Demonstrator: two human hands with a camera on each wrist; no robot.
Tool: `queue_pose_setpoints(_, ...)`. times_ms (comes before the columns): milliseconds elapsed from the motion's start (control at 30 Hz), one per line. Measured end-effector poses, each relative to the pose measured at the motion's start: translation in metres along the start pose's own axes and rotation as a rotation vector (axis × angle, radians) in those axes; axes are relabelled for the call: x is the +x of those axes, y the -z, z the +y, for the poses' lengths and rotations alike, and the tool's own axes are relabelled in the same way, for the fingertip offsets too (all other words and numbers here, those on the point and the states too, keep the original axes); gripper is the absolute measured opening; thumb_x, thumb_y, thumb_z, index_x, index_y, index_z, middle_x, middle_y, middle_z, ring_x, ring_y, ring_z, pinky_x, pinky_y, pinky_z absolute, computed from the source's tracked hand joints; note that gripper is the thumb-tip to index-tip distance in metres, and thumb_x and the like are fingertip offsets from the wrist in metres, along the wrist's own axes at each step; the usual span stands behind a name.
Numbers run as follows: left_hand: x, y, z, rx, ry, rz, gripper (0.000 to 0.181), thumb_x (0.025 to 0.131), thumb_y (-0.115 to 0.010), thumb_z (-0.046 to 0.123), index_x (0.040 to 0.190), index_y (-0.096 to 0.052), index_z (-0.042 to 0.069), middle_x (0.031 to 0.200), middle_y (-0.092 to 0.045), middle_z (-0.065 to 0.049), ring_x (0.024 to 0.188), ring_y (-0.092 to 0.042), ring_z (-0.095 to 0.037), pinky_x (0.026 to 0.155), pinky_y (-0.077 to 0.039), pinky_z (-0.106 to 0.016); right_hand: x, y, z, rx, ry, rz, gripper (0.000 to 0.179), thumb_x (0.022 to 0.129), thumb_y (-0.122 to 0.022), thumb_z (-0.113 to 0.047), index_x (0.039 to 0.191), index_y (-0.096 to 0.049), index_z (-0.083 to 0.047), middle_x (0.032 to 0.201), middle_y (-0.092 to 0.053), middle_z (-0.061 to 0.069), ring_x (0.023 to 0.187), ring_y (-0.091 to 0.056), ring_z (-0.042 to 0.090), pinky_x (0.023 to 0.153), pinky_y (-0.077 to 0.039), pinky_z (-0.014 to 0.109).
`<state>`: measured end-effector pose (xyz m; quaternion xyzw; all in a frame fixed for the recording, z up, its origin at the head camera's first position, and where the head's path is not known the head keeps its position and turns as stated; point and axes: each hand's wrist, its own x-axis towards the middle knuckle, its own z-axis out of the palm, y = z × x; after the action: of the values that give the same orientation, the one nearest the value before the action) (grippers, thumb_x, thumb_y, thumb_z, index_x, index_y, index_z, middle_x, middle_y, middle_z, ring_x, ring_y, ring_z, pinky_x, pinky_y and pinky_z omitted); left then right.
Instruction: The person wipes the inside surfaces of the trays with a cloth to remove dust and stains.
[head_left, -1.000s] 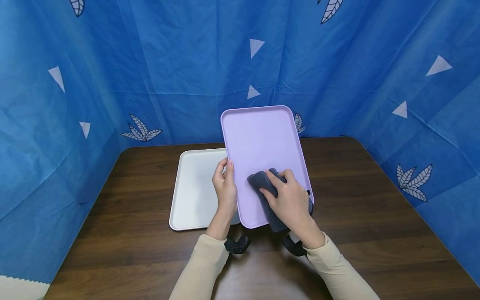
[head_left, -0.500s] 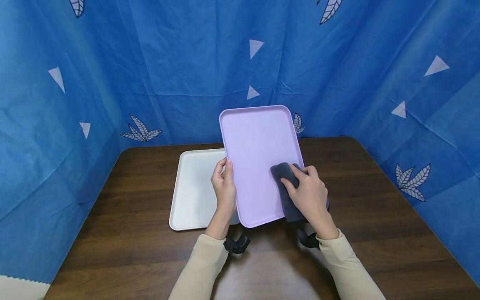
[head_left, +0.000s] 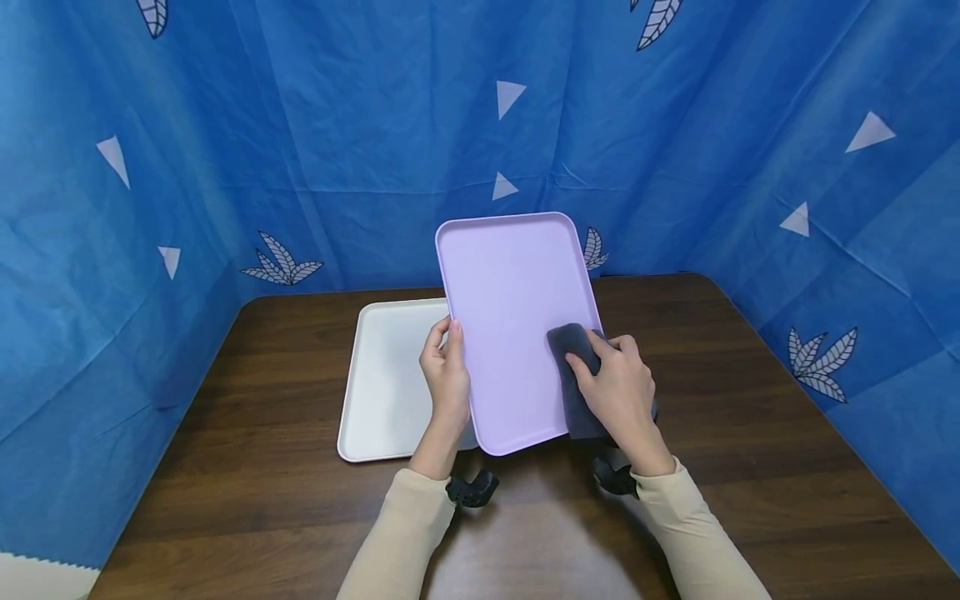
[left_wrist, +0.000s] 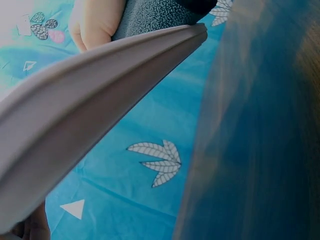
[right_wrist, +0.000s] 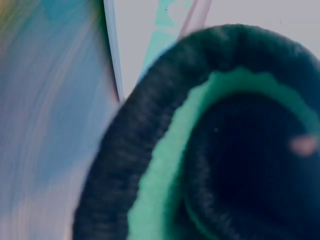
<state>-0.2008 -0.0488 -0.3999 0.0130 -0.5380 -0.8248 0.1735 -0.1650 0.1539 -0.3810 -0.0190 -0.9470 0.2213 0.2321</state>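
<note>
A lilac rectangular tray (head_left: 517,292) with a low rim is held up, tilted towards the head camera. My left hand (head_left: 447,371) grips its left edge, thumb on the front and the other fingers behind. In my right hand (head_left: 618,387) is a folded dark grey cloth (head_left: 577,392), pinched between thumb and fingers and lying against the tray's lower right part. The right wrist view is filled by the curled cloth (right_wrist: 115,170), dark with a green edge. In the left wrist view the tray's edge (left_wrist: 90,100) crosses in front of the cloth (left_wrist: 150,20).
A white tray (head_left: 386,383) lies on the brown wooden table (head_left: 262,467), partly hidden behind the lilac tray and left hand. Blue curtains (head_left: 360,125) with leaf and triangle prints stand behind the table and on both sides. Black wrist mounts (head_left: 472,489) sit by the sleeves.
My right hand has moved the cloth rightwards across the lilac tray to its right edge, then stayed nearly there. The left hand and tray have shifted only slightly left.
</note>
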Motion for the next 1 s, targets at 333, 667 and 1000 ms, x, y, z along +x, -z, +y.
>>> queue_pose_setpoints(333, 0.001, 0.001, -0.001, -0.002, -0.005, 0.03, 0.03, 0.102, -0.052, 0.022, 0.118, -0.061, -0.002, 0.088, -0.072, 0.004, 0.072, -0.067, -0.006, 0.061, -0.053, -0.021, -0.007, -0.006, -0.007, 0.018, 0.023, -0.009, 0.049, 0.085, -0.076, -0.029, 0.126, -0.066, -0.004, 0.1, -0.057, 0.023, 0.065, -0.06, 0.035, 0.053, -0.052, 0.047)
queue_pose_setpoints(667, 0.0, 0.0, -0.002, -0.02, -0.008, 0.019, 0.03, 0.102, -0.051, 0.022, 0.12, -0.06, -0.002, 0.09, -0.073, 0.003, 0.074, -0.069, -0.006, 0.063, -0.055, -0.021, -0.021, -0.012, -0.029, 0.011, 0.14, 0.002, 0.048, 0.081, -0.08, -0.029, 0.122, -0.069, -0.006, 0.098, -0.059, 0.021, 0.058, -0.057, 0.028, 0.046, -0.049, 0.04)
queue_pose_setpoints(1000, -0.001, -0.001, -0.005, -0.034, -0.015, 0.025, 0.03, 0.102, -0.051, 0.021, 0.119, -0.06, -0.003, 0.092, -0.074, 0.0, 0.079, -0.071, -0.008, 0.068, -0.056, -0.024, -0.035, -0.017, -0.051, 0.032, 0.297, 0.06, 0.049, 0.076, -0.085, -0.028, 0.118, -0.072, -0.008, 0.092, -0.06, 0.018, 0.063, -0.061, 0.026, 0.046, -0.049, 0.036)
